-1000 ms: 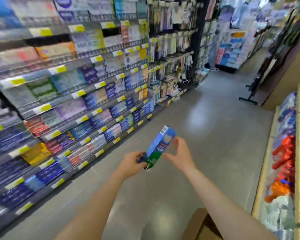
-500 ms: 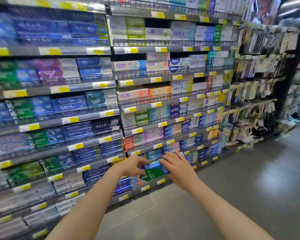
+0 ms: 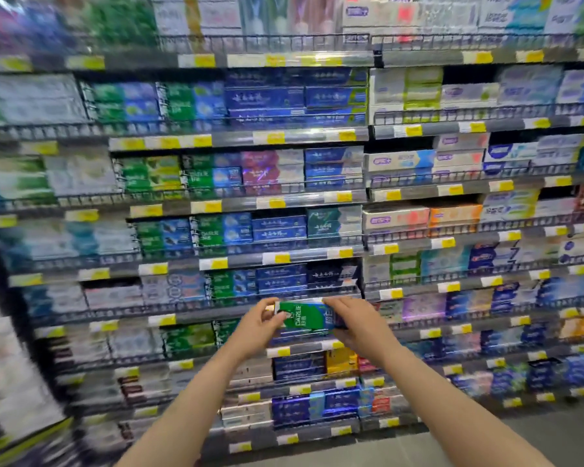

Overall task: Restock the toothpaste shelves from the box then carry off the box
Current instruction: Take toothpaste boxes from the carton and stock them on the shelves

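I hold a green and blue toothpaste carton (image 3: 305, 316) level in front of the shelves, its long side facing me. My left hand (image 3: 258, 323) grips its left end with curled fingers. My right hand (image 3: 358, 323) grips its right end, fingers over the top and thumb beneath. The carton hangs at the height of the toothpaste shelf (image 3: 216, 316) just under rows of matching green and blue cartons (image 3: 231, 281). The supply box is out of view.
Wire-fronted shelves (image 3: 284, 136) packed with toothpaste cartons fill the whole view, with yellow price tags (image 3: 277, 257) along each edge. Grey floor (image 3: 553, 436) shows at the bottom right. The left side is blurred.
My view has swung left from the aisle to face the shelves squarely. Both hands have raised the carton and turned it level, closer to the shelving.
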A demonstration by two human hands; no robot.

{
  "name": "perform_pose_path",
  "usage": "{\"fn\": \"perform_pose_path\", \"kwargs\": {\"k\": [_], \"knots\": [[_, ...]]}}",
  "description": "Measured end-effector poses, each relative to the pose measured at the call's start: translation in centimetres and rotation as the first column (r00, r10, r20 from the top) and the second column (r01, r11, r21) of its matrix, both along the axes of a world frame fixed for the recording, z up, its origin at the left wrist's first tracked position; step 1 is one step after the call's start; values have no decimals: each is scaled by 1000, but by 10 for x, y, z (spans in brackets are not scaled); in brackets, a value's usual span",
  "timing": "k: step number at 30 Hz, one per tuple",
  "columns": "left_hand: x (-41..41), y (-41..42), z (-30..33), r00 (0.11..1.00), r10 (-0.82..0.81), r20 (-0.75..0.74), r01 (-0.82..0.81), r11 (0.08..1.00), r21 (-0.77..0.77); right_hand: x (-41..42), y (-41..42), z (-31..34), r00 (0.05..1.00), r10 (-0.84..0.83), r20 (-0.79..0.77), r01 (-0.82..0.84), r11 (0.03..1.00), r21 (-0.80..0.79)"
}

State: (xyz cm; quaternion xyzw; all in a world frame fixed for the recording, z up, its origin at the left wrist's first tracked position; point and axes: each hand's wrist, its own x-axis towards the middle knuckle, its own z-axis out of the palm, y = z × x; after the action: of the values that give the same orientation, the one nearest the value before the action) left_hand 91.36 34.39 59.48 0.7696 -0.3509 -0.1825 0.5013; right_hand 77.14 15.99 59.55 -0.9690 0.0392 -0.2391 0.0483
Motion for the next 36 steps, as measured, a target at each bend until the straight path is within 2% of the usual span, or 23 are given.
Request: {"fn": "perform_pose_path", "kwargs": {"k": [3, 6, 9, 13, 17, 21, 24, 29, 36], "knots": [[35, 13, 3, 991, 59, -124, -69, 994, -82, 44, 9, 2, 999, 35, 10, -34, 998, -56], [69, 21, 11, 985, 95, -141, -111, 988, -107, 91, 14, 3, 994, 103, 38, -91, 965, -245], [107, 22, 23, 991, 124, -50, -127, 989, -74, 137, 14, 15, 974, 201, 107, -153, 926, -344], [162, 14, 47, 986, 156, -51, -162, 972, -167, 198, 4, 45, 952, 258, 166, -158, 875, -458], [211, -1, 76, 976, 216, -18, -214, 947, -239, 260, -12, 74, 935, 280, 219, -154, 874, -461], [260, -6, 87, 939, 322, 123, -286, 927, -241, 316, -25, 93, 901, 327, 286, -165, 866, -471], [292, 3, 84, 871, 414, 264, -368, 906, -208, 352, -29, 108, 873, 345, 344, -164, 873, -460], [344, 22, 92, 672, 445, 591, -444, 882, -159, 408, -26, 138, 829, 350, 436, -109, 866, -488], [427, 30, 129, 403, 435, 805, -522, 832, -188, 488, -3, 180, 744, 372, 556, -12, 839, -545]]}}
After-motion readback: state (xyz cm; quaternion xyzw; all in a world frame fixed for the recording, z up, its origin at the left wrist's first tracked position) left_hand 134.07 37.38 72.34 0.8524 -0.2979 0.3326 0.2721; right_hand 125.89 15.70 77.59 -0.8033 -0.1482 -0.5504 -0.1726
